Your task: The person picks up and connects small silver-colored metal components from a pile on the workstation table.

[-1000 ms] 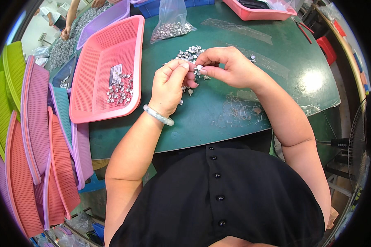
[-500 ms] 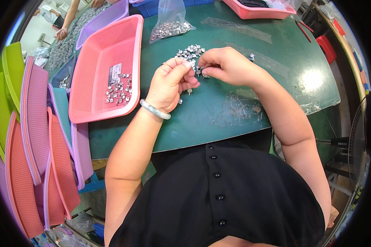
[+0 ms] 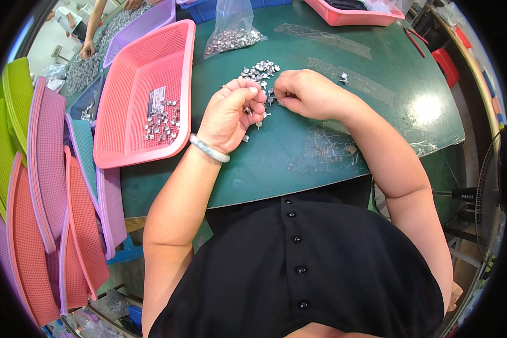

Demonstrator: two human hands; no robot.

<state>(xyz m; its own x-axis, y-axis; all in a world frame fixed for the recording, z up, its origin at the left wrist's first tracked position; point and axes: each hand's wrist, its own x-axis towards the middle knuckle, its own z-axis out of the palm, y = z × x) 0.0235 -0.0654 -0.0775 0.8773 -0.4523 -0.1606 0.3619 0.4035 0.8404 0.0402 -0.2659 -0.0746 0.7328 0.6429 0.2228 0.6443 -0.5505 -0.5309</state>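
My left hand (image 3: 231,112) is palm up over the green table, its fingers curled. A bit of silver metal shows inside the curl, so it holds small metal parts (image 3: 248,111). To its right my right hand (image 3: 312,94) hangs palm down, thumb and fingertips pinched together. Whatever is between those fingertips is hidden. Just beyond both hands lies a loose pile of small round-headed silver metal parts (image 3: 261,70), and a few more lie between and below the hands. One piece (image 3: 343,78) sits apart, right of the pile.
Left of my hands is a pink mesh basket (image 3: 110,135) with similar parts inside. A clear bag of parts (image 3: 236,39) stands behind the pile. Stacked colourful baskets (image 3: 48,163) crowd the left side. Another person's hand (image 3: 87,49) is near a grey heap at the far left.
My right hand has drawn slightly right, away from my left, and its fingers have closed together. My left hand has shifted slightly left. The other person's hand has moved.
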